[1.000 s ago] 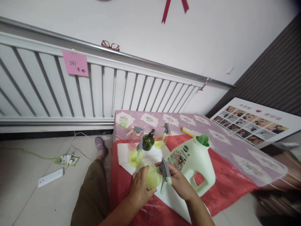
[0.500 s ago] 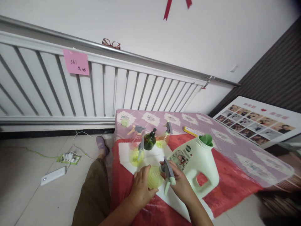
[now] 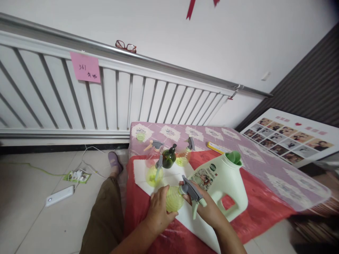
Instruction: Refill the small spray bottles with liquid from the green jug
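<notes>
My left hand (image 3: pixel 160 210) is wrapped around the yellow-green body of a spray bottle (image 3: pixel 174 199), which is tilted to the right. At its neck, my right hand (image 3: pixel 202 204) grips the grey trigger head (image 3: pixel 192 190); some of those fingers are hidden behind it. Just beyond stand a second yellow spray bottle (image 3: pixel 154 176), a pinkish spray bottle (image 3: pixel 153 156), a dark green pump bottle (image 3: pixel 168 158) and another spray bottle (image 3: pixel 183 157). To the right of my right hand rises a big pale green jug (image 3: pixel 225 180) with a green funnel-like piece (image 3: pixel 233 157) in its mouth.
A white sheet (image 3: pixel 140 173) lies over a red cloth (image 3: pixel 265 201) on the table with a purple patterned cover (image 3: pixel 251 151). At the back are a yellow box (image 3: pixel 214 147) and a small green cup (image 3: pixel 140 137). A radiator (image 3: pixel 159 98) lines the wall; a power strip (image 3: pixel 76 175) lies on the floor.
The trigger head has turned and swung to the right, with my right hand moving along with it. My left hand keeps its hold on the bottle's body.
</notes>
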A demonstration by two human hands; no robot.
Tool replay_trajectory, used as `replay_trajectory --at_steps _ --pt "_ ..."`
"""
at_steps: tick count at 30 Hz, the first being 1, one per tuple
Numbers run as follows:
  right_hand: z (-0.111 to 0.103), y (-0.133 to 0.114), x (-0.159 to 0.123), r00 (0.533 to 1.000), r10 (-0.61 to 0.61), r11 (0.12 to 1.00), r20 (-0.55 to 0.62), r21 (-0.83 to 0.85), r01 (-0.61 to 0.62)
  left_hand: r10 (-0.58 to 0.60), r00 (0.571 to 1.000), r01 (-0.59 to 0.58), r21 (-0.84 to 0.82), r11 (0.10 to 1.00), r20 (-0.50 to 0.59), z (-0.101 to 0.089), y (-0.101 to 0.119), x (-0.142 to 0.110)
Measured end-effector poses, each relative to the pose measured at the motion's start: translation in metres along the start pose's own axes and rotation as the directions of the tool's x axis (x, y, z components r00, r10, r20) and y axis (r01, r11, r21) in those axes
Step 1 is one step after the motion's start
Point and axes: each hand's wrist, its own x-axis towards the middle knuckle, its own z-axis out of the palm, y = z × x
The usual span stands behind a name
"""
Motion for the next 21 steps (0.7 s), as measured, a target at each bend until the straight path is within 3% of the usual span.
replay_trajectory --at_steps 6,11,15,21 --pt "0.004 -0.013 0.005 0.998 -0.041 0.999 -0.043 0.003 0.041 0.007 1.000 -0.007 -0.001 1.000 -0.021 0.003 -0.003 0.000" --pt "0.021 -0.010 0.007 0.983 0.050 0.994 -0.174 0.109 -0.031 0.006 0.999 -0.005 0.012 1.000 -0.042 0.005 -0.003 0.000" --pt "0.044 0.002 0.007 0.930 0.162 0.960 -0.331 0.269 -0.072 0.015 0.996 -0.014 0.018 1.000 -0.089 0.007 -0.005 0.000" --pt "0.072 0.016 0.010 0.848 0.238 0.942 -0.473 0.325 -0.083 0.025 0.995 -0.020 0.051 0.999 -0.097 0.008 -0.004 -0.001"
